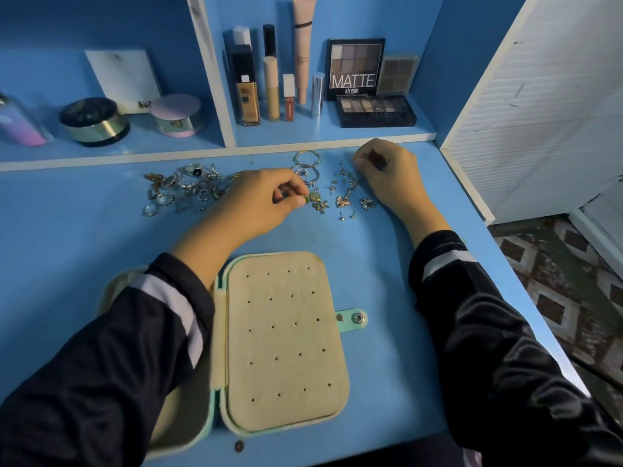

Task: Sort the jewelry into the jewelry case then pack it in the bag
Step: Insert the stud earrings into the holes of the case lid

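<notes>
- Blue desk [67, 230] in the head view, backed by a shelf [303, 133] of bottles, tubes and eyeshadow palettes [354, 72]; no bag appears anywhere in the frame
- Jewelry case [286, 332] lies open at the near edge of the desk, its beige perforated panel bare of any pieces, its snap tab [358, 318] pointing right, its long axis running away from the person toward the loose jewelry
- Left hand [263, 200] reaches forward over the desk, thumb and forefinger curled into a pinch on a small green piece [305, 198] just beside the butterfly earrings [343, 201]
- Right hand [391, 176] rests farther back and to the right, its fingers [364, 160] curled down among small studs; whether they hold anything cannot be told
- Tangled heap of jewelry [182, 192] sits left of the left hand, with hoops [306, 159] lined up between the two hands, all of it unsorted
- Sorting appears to be at its start: the panel lies straight back toward the person from the pinched piece, between the two forearms, and the left hand is the nearer, so the likely move is a short draw back and down to one of the holes
- Left sleeve covers much of the case's other half, leaving its compartments hidden
</notes>
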Motion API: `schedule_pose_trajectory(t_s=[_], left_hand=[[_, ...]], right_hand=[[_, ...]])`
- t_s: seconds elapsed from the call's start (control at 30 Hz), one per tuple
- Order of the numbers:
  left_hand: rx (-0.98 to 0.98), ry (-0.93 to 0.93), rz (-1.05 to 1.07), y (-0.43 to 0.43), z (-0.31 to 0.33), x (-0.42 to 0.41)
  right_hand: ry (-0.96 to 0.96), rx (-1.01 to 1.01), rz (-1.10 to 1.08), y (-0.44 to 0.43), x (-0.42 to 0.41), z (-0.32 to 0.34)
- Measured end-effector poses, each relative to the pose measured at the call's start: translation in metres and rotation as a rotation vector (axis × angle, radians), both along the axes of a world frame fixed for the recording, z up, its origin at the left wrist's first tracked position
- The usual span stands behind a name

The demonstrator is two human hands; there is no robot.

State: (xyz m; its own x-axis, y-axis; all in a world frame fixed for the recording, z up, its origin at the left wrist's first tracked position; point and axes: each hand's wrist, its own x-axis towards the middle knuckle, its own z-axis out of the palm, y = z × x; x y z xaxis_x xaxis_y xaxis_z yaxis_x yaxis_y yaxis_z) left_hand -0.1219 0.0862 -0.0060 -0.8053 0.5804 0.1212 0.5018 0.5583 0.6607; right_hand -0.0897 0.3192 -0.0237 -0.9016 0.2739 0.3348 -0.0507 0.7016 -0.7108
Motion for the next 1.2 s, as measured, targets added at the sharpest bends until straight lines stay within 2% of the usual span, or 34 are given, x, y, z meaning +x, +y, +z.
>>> schedule_pose_trajectory(t_s=[0.2, 0.5, 0.7, 0.87, 1.2], left_hand=[[0.046, -0.007, 0.023, -0.009, 0.009, 0.009], [0.192, -0.032, 0.031, -0.039, 0.015, 0.037], [0.194, -0.038, 0.09, -0.055, 0.014, 0.067], [0.211, -0.024, 0.058, -0.061, 0.013, 0.091], [0.22, -0.016, 0.041, -0.061, 0.011, 0.107]], right_hand=[[0.055, -0.144, -0.048, -0.014, 0.02, 0.007], [0.07, -0.304, 0.016, -0.055, 0.071, 0.008], [0.074, -0.338, 0.062, -0.081, 0.106, 0.006], [0.072, -0.352, 0.069, -0.096, 0.128, 0.003], [0.079, -0.287, 0.063, -0.108, 0.142, -0.002]])
